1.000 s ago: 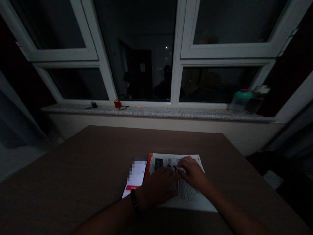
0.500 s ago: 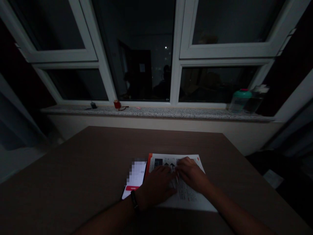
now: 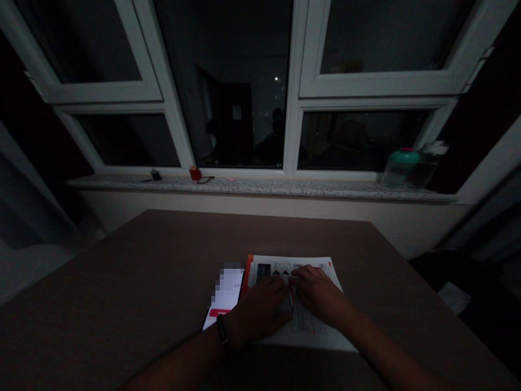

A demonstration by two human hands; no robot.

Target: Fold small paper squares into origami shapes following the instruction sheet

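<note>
The right hand [image 3: 321, 296] is shifted toward the left hand [image 3: 260, 304]; the booklet [image 3: 306, 323] is overlain by bent fingers [image 3: 306, 276], their grip indiscernible.

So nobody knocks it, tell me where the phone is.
In the head view, the phone lies on the table, just left of the book and near the wristband of the left hand.

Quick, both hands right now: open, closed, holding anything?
Left hand: over the printed page, fingers bent; whether it grips anything cannot be told.
Right hand: over the same page, fingertips near the left's; grip cannot be told.
</note>
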